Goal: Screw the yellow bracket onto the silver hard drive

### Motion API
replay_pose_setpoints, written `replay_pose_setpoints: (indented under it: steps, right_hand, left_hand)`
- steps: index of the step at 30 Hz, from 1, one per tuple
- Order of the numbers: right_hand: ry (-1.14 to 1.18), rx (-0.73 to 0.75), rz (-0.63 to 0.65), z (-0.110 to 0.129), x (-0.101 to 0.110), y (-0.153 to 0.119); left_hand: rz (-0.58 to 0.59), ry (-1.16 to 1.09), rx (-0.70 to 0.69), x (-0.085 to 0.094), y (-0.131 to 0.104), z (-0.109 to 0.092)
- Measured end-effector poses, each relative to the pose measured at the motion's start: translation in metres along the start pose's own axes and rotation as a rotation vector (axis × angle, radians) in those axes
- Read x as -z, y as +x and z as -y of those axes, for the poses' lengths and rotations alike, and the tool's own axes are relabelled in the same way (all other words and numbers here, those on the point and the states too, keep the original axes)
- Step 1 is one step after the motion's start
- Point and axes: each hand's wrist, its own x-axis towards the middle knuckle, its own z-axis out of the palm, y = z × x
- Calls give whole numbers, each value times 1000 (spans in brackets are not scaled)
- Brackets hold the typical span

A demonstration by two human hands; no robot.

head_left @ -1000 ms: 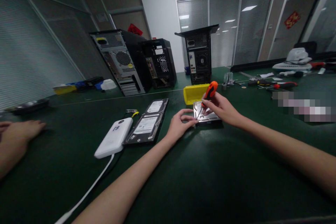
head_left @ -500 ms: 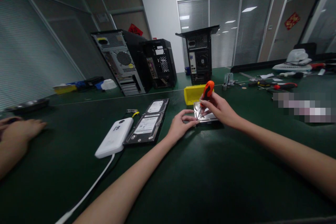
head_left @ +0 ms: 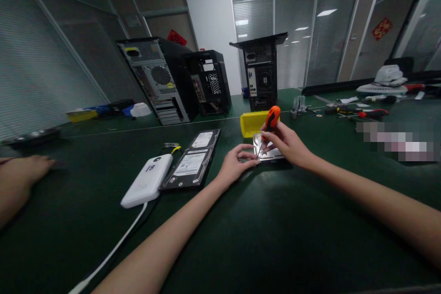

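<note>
My right hand (head_left: 289, 144) grips an orange-and-black screwdriver (head_left: 272, 118), its handle tilted up and its shaft slanting down to the left. The tip meets the near-left corner of a silver hard drive (head_left: 272, 155) lying on the green table (head_left: 268, 220). My left hand (head_left: 237, 163) holds that same corner, thumb and fingers curled close around the tip. Behind the drive stands an open yellow box (head_left: 253, 125). My right hand covers part of the drive, and the exact spot under the tip is too small to make out.
Left of my hands lie two more hard drives (head_left: 189, 165) and a white device (head_left: 148, 181) with a cable. Computer cases (head_left: 260, 73) stand at the back. Pliers and other tools (head_left: 374, 113) lie on the right. Another person's hand (head_left: 27, 170) rests at the far left.
The view has shifted slightly. My hands, the screwdriver and the drive keep nearly the same places. The other person's hand at the left edge has moved a little left.
</note>
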Motion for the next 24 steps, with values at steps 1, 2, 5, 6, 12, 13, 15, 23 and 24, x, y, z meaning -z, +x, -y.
replay_pose_setpoints:
  steps: [1, 2, 5, 6, 12, 13, 15, 23, 24]
  right_hand:
    - [4, 2, -1, -1, 0, 0]
    - [7, 4, -2, -1, 0, 0]
    - [9, 11, 1, -2, 1, 0]
    - [10, 14, -1, -2, 1, 0]
    - [17, 23, 3, -2, 0, -1]
    - [19, 25, 5, -3, -1, -1]
    - [19, 30, 8, -3, -1, -1]
    - [-26, 50, 8, -3, -1, -1]
    - [-30, 49, 9, -3, 0, -1]
  left_hand:
    - [2, 2, 2, 0, 0, 0]
    - [4, 5, 1, 1, 1, 1]
    - [12, 12, -14, 1, 1, 2]
    - [13, 12, -18, 1, 1, 3]
    - [13, 28, -17, 1, 1, 2]
    - [12, 33, -19, 1, 2, 2]
    - [10, 36, -23, 1, 2, 3]
    - [17, -22, -19, 2, 3, 4]
    - [17, -29, -18, 2, 3, 4]
